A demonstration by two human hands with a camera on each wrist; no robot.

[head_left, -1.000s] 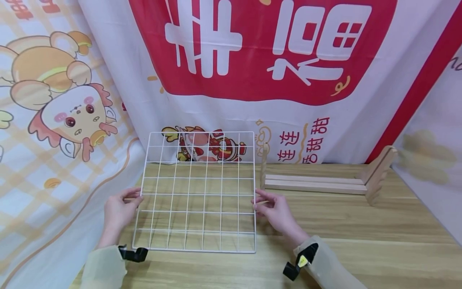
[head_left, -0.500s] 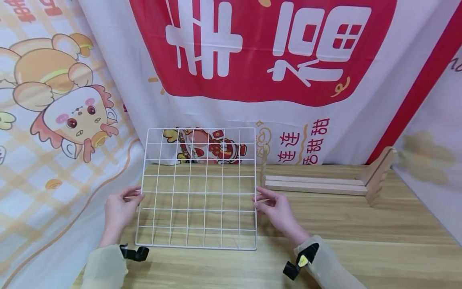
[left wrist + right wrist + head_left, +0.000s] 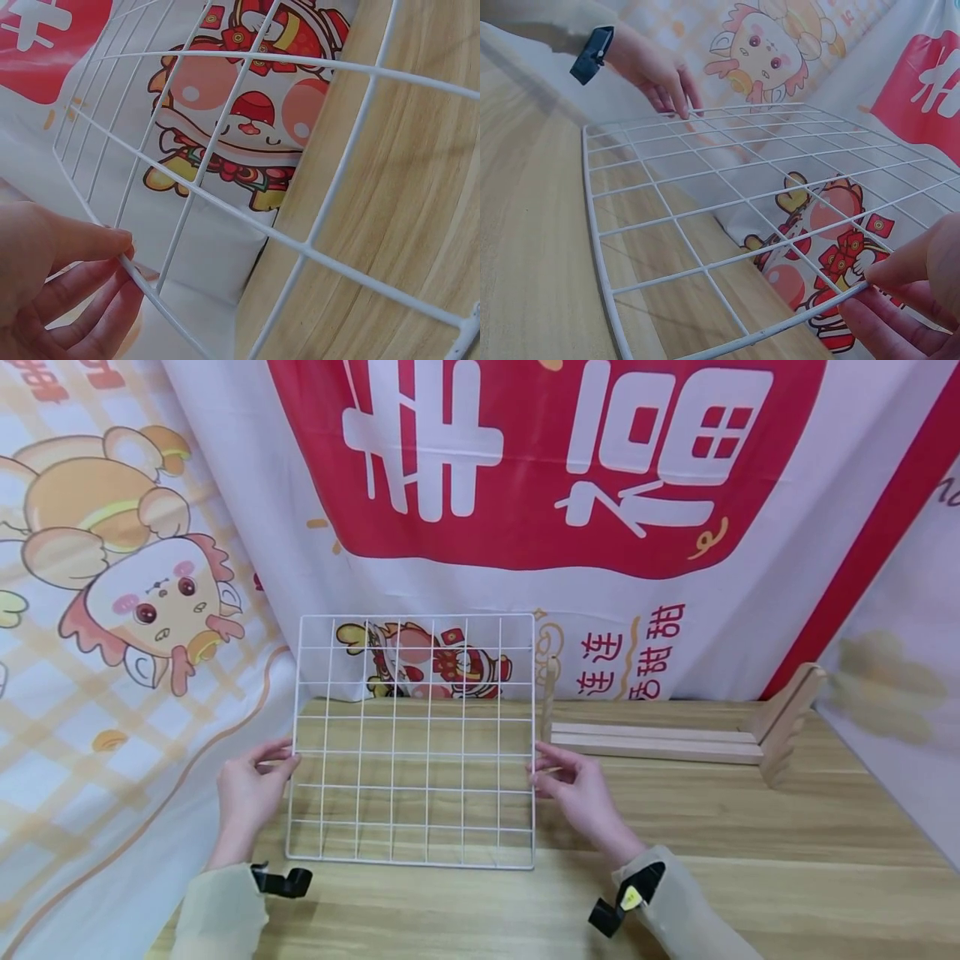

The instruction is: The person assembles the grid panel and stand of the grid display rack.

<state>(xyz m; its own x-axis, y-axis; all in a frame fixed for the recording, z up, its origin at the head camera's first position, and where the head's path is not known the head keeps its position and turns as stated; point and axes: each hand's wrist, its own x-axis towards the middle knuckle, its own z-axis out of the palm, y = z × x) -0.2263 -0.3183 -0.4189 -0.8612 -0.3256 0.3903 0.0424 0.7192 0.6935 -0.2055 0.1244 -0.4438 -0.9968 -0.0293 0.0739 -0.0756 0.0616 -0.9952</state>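
Between my two hands is a white wire grid panel (image 3: 429, 752), held tilted with its far edge raised in front of the printed cloth. My left hand (image 3: 251, 789) pinches the panel's left side wire between thumb and fingers. On the opposite side wire, my right hand (image 3: 581, 789) pinches in the same way, near mid-height. In the left wrist view the thumb (image 3: 97, 240) lies on top of the frame wire, with the fingers curled beneath it. The right wrist view has the right fingers (image 3: 889, 322) around the near frame wire.
A wooden stand (image 3: 656, 743) with two upright ends and a low crossbar is on the wood-grain table (image 3: 675, 827), right of the panel. Printed cloths hang behind (image 3: 637, 552) and on the left (image 3: 135, 710). Black straps (image 3: 281, 882) circle both wrists.
The wire grid panel has shifted slightly up and away in the head view, its near edge rising and its far edge higher against the cloth. Both hands keep their grip.
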